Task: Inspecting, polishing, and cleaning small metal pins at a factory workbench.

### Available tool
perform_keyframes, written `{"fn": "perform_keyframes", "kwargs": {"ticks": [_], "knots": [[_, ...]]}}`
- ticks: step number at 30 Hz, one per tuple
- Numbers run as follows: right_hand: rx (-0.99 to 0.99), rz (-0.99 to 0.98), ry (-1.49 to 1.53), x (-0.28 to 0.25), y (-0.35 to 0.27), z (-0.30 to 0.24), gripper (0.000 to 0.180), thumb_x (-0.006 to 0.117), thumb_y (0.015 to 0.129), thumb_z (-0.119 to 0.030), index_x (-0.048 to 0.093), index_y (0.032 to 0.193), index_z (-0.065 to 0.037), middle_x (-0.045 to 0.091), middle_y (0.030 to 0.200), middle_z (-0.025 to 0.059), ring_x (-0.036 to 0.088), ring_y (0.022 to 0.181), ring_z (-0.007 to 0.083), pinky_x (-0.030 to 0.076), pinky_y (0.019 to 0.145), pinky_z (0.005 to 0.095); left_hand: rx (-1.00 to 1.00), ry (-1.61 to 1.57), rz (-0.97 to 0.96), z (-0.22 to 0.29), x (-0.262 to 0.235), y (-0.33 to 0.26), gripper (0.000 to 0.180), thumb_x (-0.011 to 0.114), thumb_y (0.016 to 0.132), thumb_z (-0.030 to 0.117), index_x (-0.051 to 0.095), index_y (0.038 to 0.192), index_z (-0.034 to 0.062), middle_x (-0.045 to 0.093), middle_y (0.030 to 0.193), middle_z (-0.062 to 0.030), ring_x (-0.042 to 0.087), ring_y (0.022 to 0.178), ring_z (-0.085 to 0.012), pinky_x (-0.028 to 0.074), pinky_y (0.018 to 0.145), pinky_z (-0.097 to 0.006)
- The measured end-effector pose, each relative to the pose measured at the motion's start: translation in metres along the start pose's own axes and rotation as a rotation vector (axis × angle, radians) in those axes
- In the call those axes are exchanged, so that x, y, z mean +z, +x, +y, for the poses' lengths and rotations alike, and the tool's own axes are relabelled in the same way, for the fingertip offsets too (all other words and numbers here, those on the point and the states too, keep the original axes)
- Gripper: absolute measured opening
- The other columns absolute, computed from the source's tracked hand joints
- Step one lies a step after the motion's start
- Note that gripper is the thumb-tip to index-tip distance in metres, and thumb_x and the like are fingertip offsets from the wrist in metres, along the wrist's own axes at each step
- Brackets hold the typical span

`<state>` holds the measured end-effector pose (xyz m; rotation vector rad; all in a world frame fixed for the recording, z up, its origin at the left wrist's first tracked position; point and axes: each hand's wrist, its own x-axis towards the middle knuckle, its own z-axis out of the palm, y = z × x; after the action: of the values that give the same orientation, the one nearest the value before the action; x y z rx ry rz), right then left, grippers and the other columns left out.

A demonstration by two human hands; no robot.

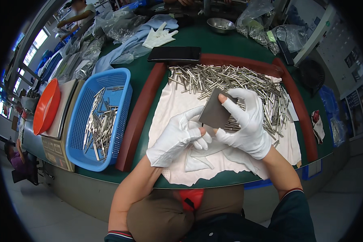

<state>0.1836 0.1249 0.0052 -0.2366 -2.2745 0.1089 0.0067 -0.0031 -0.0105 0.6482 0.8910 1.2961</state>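
A dark grey flat block [216, 111] is gripped at its right side by my right hand [248, 125], in a white glove with bare fingertips showing. My left hand [179, 133], gloved the same way, is closed at the block's lower left corner. Its forefinger lies along the block's left edge, and a tiny dark tip shows by the thumb; what is pinched there I cannot make out. Behind and right of both hands, many loose shiny metal pins [213, 76] are heaped on a pale cloth [169, 109]. A crumpled white cloth [199, 159] lies below the hands.
Dark red bars [143, 117] border the cloth on the left, back and right. A blue basket [129, 94] with more pins stands left, beside an orange-red basin [48, 107]. Farther back are a black phone [175, 53], a white glove [160, 36] and a metal bowl [221, 25].
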Motion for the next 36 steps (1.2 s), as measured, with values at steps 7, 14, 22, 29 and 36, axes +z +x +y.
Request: {"fn": "perform_keyframes", "kwargs": {"ticks": [7, 14, 22, 29, 36], "knots": [[-0.154, 0.22, -0.171, 0.006, -0.006, 0.0, 0.064, 0.075, 0.072, -0.036, 0.06, 0.127, -0.007, 0.051, 0.119, 0.0137, 0.054, 0.1, 0.0314, 0.045, 0.077, 0.0441, 0.021, -0.082, 0.02, -0.006, -0.005, 0.001, 0.075, 0.067, 0.091, 0.006, 0.024, 0.152, 0.0005, 0.069, 0.091, -0.0172, 0.068, 0.069, -0.0169, 0.056, 0.063, -0.025], [0.141, 0.302, -0.128, 0.002, -0.007, 0.015, 0.076, 0.08, 0.061, -0.023, 0.057, 0.131, -0.005, 0.052, 0.118, 0.0147, 0.052, 0.102, 0.03, 0.043, 0.087, 0.0421, 0.024, -0.029, -0.019, -0.004, -0.004, 0.001, 0.077, 0.069, 0.09, 0.01, 0.025, 0.153, 0.0035, 0.07, 0.086, -0.0152, 0.069, 0.07, -0.0173, 0.056, 0.063, -0.024], [0.221, 0.341, -0.103, 0.004, -0.009, 0.026, 0.074, 0.081, 0.059, -0.019, 0.058, 0.128, -0.006, 0.053, 0.118, 0.013, 0.053, 0.102, 0.0291, 0.044, 0.087, 0.0418, -0.034, 0.104, 0.005, 0.001, 0.005, -0.001, 0.074, 0.068, 0.089, 0.007, 0.029, 0.152, 0.004, 0.069, 0.082, -0.0121, 0.068, 0.069, -0.0152, 0.055, 0.062, -0.023], [0.21, 0.413, -0.134, 0.002, -0.005, 0.04, 0.066, 0.082, 0.058, -0.022, 0.064, 0.118, -0.002, 0.054, 0.111, 0.0124, 0.055, 0.096, 0.0286, 0.047, 0.079, 0.0414, 0.366, 1.429, -0.052, 0.021, 0.039, -0.021, 0.059, 0.062, 0.08, 0.0, 0.05, 0.138, 0.0059, 0.066, 0.074, -0.0111, 0.065, 0.061, -0.0215, 0.051, 0.056, -0.031], [0.186, 0.412, -0.153, 0.002, -0.006, 0.044, 0.07, 0.083, 0.059, -0.031, 0.064, 0.12, -0.004, 0.054, 0.107, 0.0116, 0.056, 0.093, 0.0286, 0.046, 0.076, 0.0424, 0.189, 2.133, -0.223, 0.004, 0.063, -0.021, 0.041, 0.061, 0.078, 0.006, 0.055, 0.119, 0.0069, 0.061, 0.067, -0.0102, 0.064, 0.059, -0.0267, 0.048, 0.05, -0.038]]}}
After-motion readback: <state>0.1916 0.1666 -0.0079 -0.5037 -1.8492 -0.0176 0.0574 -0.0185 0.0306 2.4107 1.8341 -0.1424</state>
